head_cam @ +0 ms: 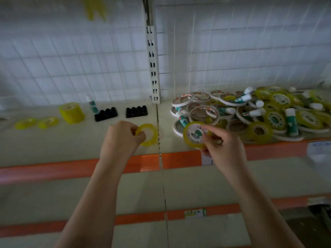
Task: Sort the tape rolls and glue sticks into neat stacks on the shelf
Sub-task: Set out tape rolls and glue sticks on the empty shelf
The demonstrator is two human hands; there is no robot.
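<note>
Above the cream shelf [53, 140], the left hand [121, 138] pinched a plain yellow tape ring [149, 135]; the right hand [220, 145] gripped a white-cored yellow tape roll [194, 135].

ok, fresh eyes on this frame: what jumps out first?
The jumbled heap of tape rolls and glue sticks on the shelf's right half. Next, mid-frame, the left hand pinches a yellow tape roll while the right hand grips another yellow roll at the heap's edge.
</note>
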